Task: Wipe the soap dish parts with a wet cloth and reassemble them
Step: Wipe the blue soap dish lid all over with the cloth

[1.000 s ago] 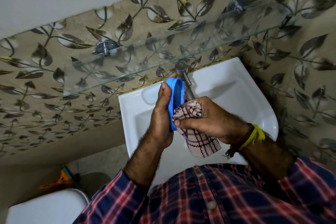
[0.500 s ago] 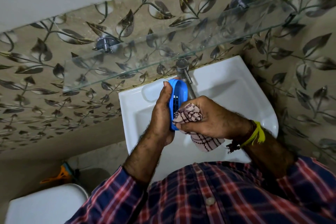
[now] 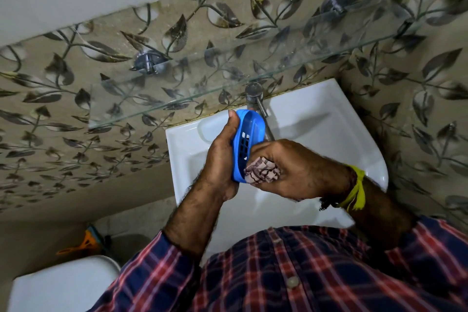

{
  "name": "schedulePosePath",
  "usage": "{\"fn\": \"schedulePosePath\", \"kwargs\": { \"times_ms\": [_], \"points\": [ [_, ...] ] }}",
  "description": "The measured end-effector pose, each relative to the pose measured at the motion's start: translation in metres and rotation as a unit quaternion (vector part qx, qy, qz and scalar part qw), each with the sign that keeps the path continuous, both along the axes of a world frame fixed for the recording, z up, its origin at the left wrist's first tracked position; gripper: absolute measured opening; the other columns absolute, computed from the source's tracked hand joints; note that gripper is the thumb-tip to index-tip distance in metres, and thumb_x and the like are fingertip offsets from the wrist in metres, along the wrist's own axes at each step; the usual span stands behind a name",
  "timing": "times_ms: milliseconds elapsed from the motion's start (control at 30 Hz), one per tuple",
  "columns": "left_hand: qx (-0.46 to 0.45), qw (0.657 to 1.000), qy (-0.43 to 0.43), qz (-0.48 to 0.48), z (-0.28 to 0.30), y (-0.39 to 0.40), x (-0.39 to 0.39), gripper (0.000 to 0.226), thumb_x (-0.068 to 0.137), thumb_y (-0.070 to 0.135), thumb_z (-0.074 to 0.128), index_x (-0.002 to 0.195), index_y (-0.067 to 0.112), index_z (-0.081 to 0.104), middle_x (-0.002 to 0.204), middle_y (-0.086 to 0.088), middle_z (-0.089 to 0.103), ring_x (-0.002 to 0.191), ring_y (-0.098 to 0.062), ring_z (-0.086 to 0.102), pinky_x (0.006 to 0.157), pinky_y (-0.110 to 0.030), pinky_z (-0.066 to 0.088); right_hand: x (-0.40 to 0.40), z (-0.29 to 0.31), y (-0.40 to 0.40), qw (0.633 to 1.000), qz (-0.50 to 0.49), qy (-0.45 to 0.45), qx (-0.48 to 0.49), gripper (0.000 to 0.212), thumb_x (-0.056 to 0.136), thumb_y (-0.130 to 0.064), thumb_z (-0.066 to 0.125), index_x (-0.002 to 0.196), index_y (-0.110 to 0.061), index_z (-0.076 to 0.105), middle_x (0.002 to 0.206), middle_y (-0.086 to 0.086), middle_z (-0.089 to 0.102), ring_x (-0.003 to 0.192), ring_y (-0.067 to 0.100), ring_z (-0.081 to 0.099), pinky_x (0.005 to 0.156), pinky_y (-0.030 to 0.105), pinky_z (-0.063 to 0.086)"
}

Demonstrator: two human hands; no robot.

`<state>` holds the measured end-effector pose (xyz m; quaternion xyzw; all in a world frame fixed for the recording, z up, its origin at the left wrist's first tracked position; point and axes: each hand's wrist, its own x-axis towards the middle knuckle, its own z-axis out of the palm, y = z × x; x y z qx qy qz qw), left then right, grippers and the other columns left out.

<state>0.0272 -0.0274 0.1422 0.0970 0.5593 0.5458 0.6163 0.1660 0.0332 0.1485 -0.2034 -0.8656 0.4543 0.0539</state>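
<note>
My left hand [image 3: 222,159] grips a blue oval soap dish part [image 3: 249,132] upright on its edge over the white sink [image 3: 329,119]. Its slotted drain holes face right. My right hand [image 3: 293,170] is closed around a bunched checked cloth [image 3: 263,172] and presses it against the lower inside of the blue part. Most of the cloth is hidden in my fist. No other soap dish part is visible.
A metal tap [image 3: 257,99] juts out just behind the blue part. A glass shelf [image 3: 228,76] runs along the leaf-patterned wall above the sink. A white toilet tank [image 3: 60,284] and an orange object [image 3: 81,244] sit at the lower left.
My right hand has slid the cloth down toward the lower end of the blue part and bunched it into the fist. The slotted holes show more.
</note>
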Motion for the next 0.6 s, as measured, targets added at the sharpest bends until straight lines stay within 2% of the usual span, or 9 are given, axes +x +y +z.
{"fn": "schedulePosePath", "kwargs": {
  "times_ms": [100,233,400,500,600],
  "points": [
    [-0.007,1.000,-0.008,0.002,0.000,-0.001,0.001,0.061,0.098,0.063,0.039,0.075,0.027,0.083,0.076,-0.002,0.075,0.065,-0.017,0.071,0.068,-0.030,0.055,-0.003,0.002,-0.002,1.000,0.011,0.001,-0.019,0.018,0.085,-0.018,0.077,0.101,-0.018,0.071,0.096,-0.009,0.072,0.086,0.010,0.069,0.081,0.036,0.059],
    [-0.013,1.000,-0.003,0.016,-0.003,-0.001,-0.001,0.062,0.097,0.065,0.039,0.074,0.028,0.083,0.078,-0.001,0.075,0.066,-0.017,0.069,0.070,-0.032,0.051,0.000,-0.004,0.000,0.997,0.008,-0.056,0.049,0.018,0.083,-0.024,0.076,0.100,-0.022,0.070,0.098,-0.009,0.071,0.088,0.013,0.068,0.081,0.040,0.058],
    [-0.027,0.999,-0.011,0.027,-0.003,0.001,-0.007,0.062,0.096,0.063,0.043,0.071,0.023,0.083,0.078,-0.006,0.073,0.069,-0.021,0.067,0.072,-0.034,0.051,-0.001,-0.002,-0.006,0.994,0.012,-0.019,0.106,0.017,0.088,-0.031,0.073,0.102,-0.022,0.070,0.101,-0.010,0.068,0.093,0.014,0.066,0.082,0.038,0.056],
    [-0.035,0.998,-0.028,0.042,0.000,0.002,-0.013,0.061,0.097,0.061,0.047,0.072,0.018,0.082,0.077,-0.008,0.070,0.067,-0.023,0.065,0.073,-0.035,0.050,0.003,-0.010,-0.014,0.981,-0.004,0.012,0.192,0.014,0.087,-0.033,0.071,0.098,-0.024,0.069,0.097,-0.009,0.066,0.088,0.017,0.064,0.072,0.039,0.056],
    [-0.052,0.997,-0.040,0.044,0.003,0.005,-0.015,0.056,0.098,0.060,0.046,0.089,0.013,0.074,0.074,-0.009,0.068,0.062,-0.023,0.066,0.069,-0.033,0.049,0.004,-0.023,-0.018,0.967,-0.021,0.054,0.247,0.017,0.084,-0.032,0.063,0.094,-0.019,0.069,0.092,-0.004,0.066,0.079,0.024,0.064,0.061,0.038,0.054]
  ]
}}
